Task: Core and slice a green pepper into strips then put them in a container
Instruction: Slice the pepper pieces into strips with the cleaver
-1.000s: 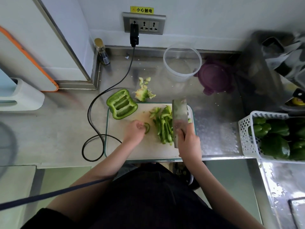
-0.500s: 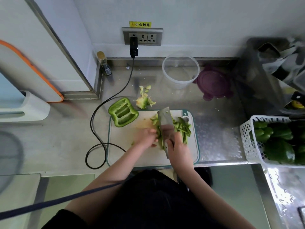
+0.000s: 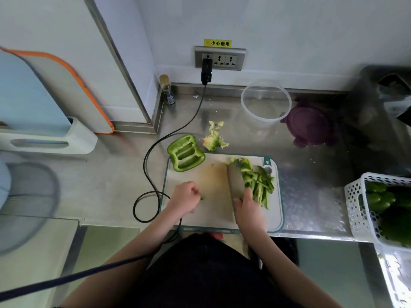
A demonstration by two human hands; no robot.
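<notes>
right fingers (image 3: 249, 197) curled round cleaver (image 3: 236, 181), left fingers (image 3: 195, 192) curled, below yellow "小心触电" label (image 3: 217, 43)

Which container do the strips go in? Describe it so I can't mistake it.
Start at the wall socket and drop to the steel counter. Right of the black cable stands the clear round tub, open-topped, against the back wall. Its neighbour to the right is a purple lid, lying flat and opaque.

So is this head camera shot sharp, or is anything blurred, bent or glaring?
Head view: cutting board, pepper strips and both hands are fairly sharp; the frame's left edge smears into blur; wide-angle distortion tilts the walls; soft glare sheens the steel counter at right.
</notes>
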